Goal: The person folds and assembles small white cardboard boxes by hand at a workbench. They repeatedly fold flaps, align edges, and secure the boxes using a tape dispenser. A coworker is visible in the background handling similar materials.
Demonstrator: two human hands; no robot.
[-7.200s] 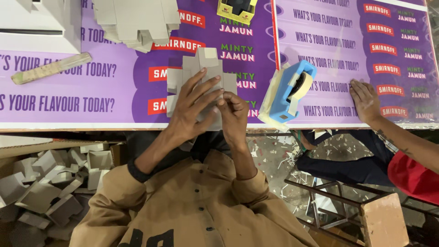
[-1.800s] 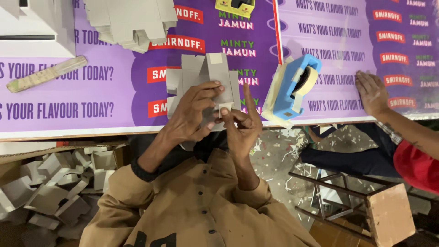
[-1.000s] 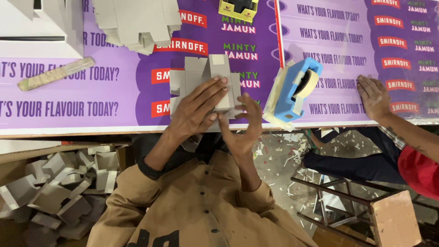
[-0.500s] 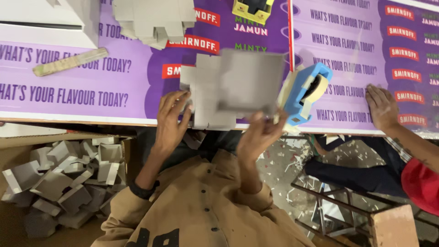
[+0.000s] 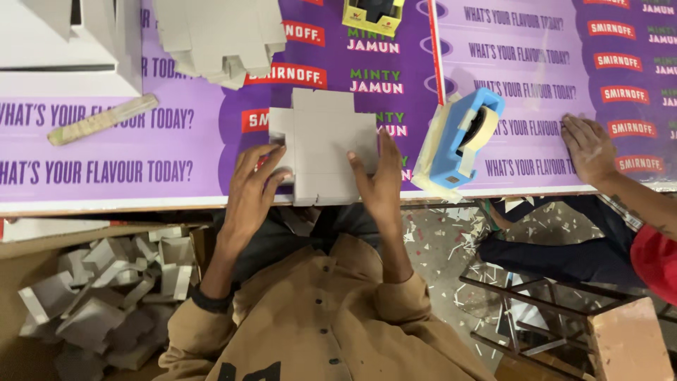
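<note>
- I see a flat grey cardboard blank (image 5: pixel 326 144) lying on the desk (image 5: pixel 106 152), close to the near edge and about midway along it.
- The blank is plain matt grey, unprinted, with a stepped outline: a narrower tab sticks out at its far side and another at its left. Faint straight crease lines run across it, dividing it into panels.
- Its near edge reaches the desk's near edge or just past it.
- My left hand (image 5: pixel 255 185) rests at the blank's left near corner, fingers spread and bent, fingertips touching the card. It grips nothing that I can make out.
- My right hand (image 5: pixel 381 180) lies along the blank's right side, fingers straight and together, pressed flat against the card's edge.
- Just right of that hand, a blue tape dispenser (image 5: pixel 460 137) with a pale roll stands tilted on the desk near the near edge.
- A stack of similar grey blanks (image 5: pixel 218 35) sits toward the far edge, left of centre; a yellow box (image 5: pixel 372 14) is further right at the far edge.
- A pale wooden strip (image 5: pixel 102 120) lies slanted toward the left side.
- Another person's hand (image 5: pixel 589 148) rests flat near the desk's right near corner.
- Below the desk on the left, a carton holds a heap of folded grey cardboard pieces (image 5: pixel 106 296).
</note>
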